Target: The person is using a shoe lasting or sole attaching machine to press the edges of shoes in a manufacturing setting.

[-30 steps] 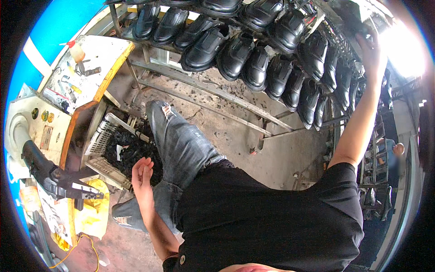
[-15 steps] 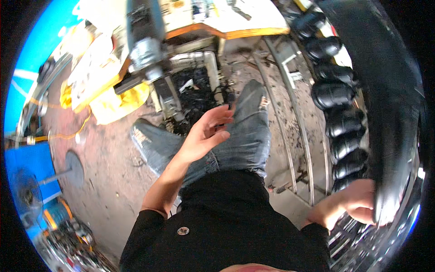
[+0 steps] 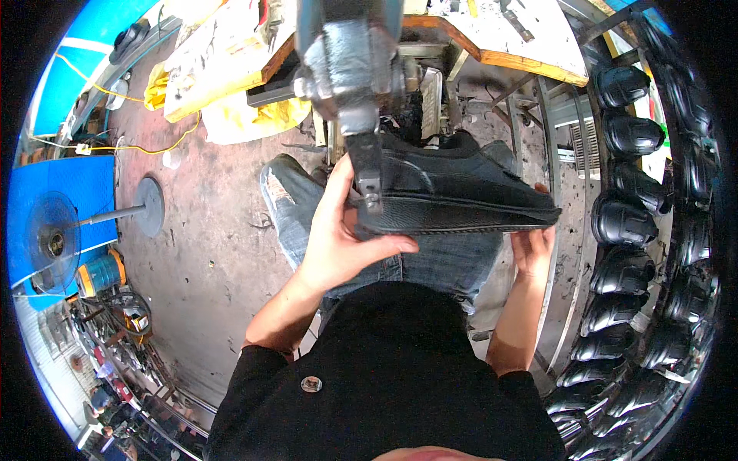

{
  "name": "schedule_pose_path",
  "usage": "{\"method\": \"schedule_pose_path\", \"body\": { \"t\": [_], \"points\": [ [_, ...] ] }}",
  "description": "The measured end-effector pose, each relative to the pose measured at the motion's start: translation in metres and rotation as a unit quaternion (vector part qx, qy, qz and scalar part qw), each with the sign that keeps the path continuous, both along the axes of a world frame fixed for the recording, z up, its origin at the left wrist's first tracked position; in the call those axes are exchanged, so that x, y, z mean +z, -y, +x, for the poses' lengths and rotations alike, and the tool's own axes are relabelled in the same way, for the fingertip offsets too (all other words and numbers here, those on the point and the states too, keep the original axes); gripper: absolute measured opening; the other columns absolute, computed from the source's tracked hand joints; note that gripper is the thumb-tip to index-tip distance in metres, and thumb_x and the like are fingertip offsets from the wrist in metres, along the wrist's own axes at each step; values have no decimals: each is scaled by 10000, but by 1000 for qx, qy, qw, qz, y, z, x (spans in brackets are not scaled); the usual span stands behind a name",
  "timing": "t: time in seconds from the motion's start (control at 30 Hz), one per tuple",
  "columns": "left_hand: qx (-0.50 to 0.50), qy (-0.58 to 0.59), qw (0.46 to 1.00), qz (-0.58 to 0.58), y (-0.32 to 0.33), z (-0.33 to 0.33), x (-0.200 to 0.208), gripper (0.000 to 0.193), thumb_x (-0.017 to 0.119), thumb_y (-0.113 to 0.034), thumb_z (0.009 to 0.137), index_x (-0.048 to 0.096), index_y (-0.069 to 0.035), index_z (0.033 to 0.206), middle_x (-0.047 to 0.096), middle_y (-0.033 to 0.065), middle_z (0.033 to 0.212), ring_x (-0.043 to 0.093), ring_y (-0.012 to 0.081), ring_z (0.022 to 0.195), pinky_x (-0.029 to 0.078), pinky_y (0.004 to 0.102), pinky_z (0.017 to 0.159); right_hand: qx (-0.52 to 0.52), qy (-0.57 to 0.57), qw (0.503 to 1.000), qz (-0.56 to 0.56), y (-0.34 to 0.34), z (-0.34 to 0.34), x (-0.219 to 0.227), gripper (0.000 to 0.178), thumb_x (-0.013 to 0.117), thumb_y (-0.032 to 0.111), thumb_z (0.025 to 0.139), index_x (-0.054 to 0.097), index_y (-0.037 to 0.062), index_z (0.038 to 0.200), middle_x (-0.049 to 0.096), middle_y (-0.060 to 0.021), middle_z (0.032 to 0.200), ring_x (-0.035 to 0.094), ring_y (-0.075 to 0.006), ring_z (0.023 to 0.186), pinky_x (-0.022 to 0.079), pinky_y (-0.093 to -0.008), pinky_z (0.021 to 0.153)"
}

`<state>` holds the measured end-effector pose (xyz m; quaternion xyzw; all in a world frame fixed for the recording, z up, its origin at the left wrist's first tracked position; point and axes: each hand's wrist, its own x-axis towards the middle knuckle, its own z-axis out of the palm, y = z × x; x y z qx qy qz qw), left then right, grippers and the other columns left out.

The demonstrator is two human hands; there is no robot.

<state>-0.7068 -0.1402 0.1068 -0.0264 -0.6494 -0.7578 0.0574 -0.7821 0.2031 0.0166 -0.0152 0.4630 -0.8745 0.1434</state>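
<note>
A black shoe (image 3: 461,184) lies sideways above my lap, its sole edge toward me. My left hand (image 3: 330,250) grips its left end, with the thumb stretched along under the sole edge and the fingers partly hidden. At the pointed right end, my right hand (image 3: 532,247) holds the shoe from below, and a fingertip shows above it. The narrow metal arm of a machine (image 3: 354,84) comes down in front of the shoe's left end, close to my left fingers. Whether its tip touches the shoe, I cannot tell.
Racks on the right hold several black shoes (image 3: 626,219). Ahead stands a white-topped workbench (image 3: 530,58) with a wooden edge, tools on it. A yellow cloth (image 3: 257,121) hangs near its left part. A standing fan (image 3: 54,238) and a yellow cable (image 3: 181,138) are at left.
My right hand has come from beside the rack at right to the middle. My left hand, empty before, now grips the shoe too. The view has shifted, with the machine now further right.
</note>
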Motion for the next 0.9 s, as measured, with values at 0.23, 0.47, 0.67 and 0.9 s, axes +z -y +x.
{"method": "schedule_pose_path", "body": {
  "t": [0.23,0.47,0.67,0.9],
  "points": [
    [28,-5,994,104,-4,-5,-3,1199,949,58,616,238,0,1579,414,139,1544,462,210,1370,425,372,1120,-32,-136,976,166,-9,-26,44,907,874,279,781,374,-12,1479,562,-190,1379,566,-302,1274,433,-432,1119],
    [145,48,971,185,29,14,-31,1289,998,-309,583,247,-13,1589,359,180,1601,369,280,1468,365,416,1180,21,-235,941,243,42,-29,98,763,853,159,743,457,-18,1370,615,-241,1306,631,-326,1191,501,-444,1040],
    [164,30,961,221,69,27,-30,1219,972,-246,635,253,-39,1597,359,195,1602,424,320,1440,400,467,1174,118,-230,952,165,105,-26,85,726,812,35,764,448,-18,1389,590,-233,1356,595,-309,1248,461,-442,1087],
    [243,26,970,21,96,47,-38,1121,950,-313,680,329,-24,1567,335,191,1623,300,317,1514,242,454,1239,150,-188,957,160,143,-16,99,689,795,-30,789,459,-8,1390,579,-200,1380,591,-270,1248,472,-397,1070]
  ]
}}
